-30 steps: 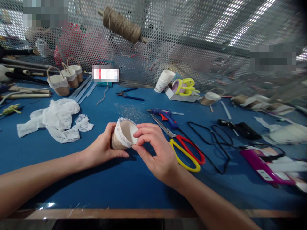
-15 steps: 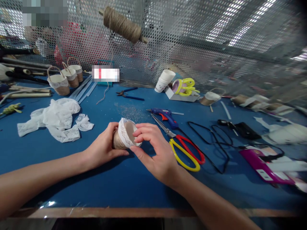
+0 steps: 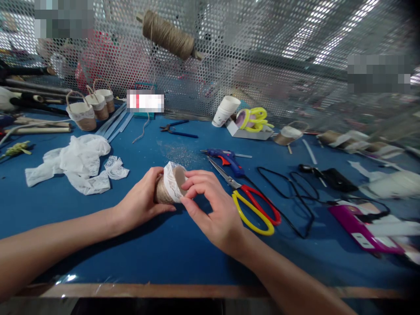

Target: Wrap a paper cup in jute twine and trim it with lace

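A small paper cup [image 3: 169, 186], wrapped in brown twine with a white lace band round its rim, lies on its side on the blue table [image 3: 170, 253], mouth to the right. My left hand [image 3: 141, 203] is wrapped round its twine-covered base. The fingers of my right hand [image 3: 213, 210] pinch the lace at the rim. Scissors with red and yellow handles [image 3: 254, 208] lie just right of my right hand, beside a blue glue gun [image 3: 226, 158].
A heap of white lace [image 3: 74, 164] lies at left, with three finished little baskets [image 3: 88, 109] behind it. Pliers [image 3: 177, 129], white paper cups [image 3: 225, 110], a yellow tape holder [image 3: 252, 119], black cable [image 3: 288, 183] and a magenta device [image 3: 364, 229] are spread about. A twine spool [image 3: 169, 35] hangs on the mesh wall.
The cup has turned a little in my hands, its mouth facing more to the right. My right fingers have shifted along the lace rim. The rest has stayed put.
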A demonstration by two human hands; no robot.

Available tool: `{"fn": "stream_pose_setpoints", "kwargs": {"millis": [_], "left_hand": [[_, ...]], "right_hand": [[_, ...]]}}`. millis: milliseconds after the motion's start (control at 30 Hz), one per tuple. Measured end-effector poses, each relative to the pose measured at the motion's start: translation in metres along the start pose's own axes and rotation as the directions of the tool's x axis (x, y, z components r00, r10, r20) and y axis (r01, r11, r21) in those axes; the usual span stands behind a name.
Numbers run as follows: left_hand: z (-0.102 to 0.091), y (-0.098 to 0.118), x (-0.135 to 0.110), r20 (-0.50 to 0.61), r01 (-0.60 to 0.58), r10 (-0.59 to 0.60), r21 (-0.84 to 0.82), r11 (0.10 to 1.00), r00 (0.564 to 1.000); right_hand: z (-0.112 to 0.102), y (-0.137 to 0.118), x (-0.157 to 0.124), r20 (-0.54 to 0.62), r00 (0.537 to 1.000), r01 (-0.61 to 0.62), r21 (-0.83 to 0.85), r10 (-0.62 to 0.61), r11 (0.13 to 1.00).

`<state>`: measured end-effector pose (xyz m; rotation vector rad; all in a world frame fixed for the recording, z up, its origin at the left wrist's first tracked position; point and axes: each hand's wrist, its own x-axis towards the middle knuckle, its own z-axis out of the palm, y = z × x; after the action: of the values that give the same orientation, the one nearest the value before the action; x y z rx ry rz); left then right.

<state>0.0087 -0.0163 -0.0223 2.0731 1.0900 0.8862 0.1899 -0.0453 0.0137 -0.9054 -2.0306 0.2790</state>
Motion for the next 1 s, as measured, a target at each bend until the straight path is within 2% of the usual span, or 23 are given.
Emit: {"fn": "stream_pose_setpoints", "kwargs": {"millis": [400,767,1000], "left_hand": [[0.0017,-0.0022,-0.0005,0.002,-0.002,0.002,0.026,1.000,1.000],[0.0058,-0.0063,-0.0020,-0.010,-0.121,0.124,0.164,0.979,0.992],[0.0053,-0.0060,-0.0015,-0.004,-0.122,0.126,0.210,0.970,0.992]], "right_hand": [[0.0016,0.0024,0.0003,-0.032,0.999,-0.028,0.057,0.030,0.998],[0.0035,0.0004,-0.0005,-0.020,0.997,-0.074,0.047,0.075,0.996],[0.0029,-0.0004,0.0001,-0.025,0.998,-0.049,0.037,0.050,0.998]]}}
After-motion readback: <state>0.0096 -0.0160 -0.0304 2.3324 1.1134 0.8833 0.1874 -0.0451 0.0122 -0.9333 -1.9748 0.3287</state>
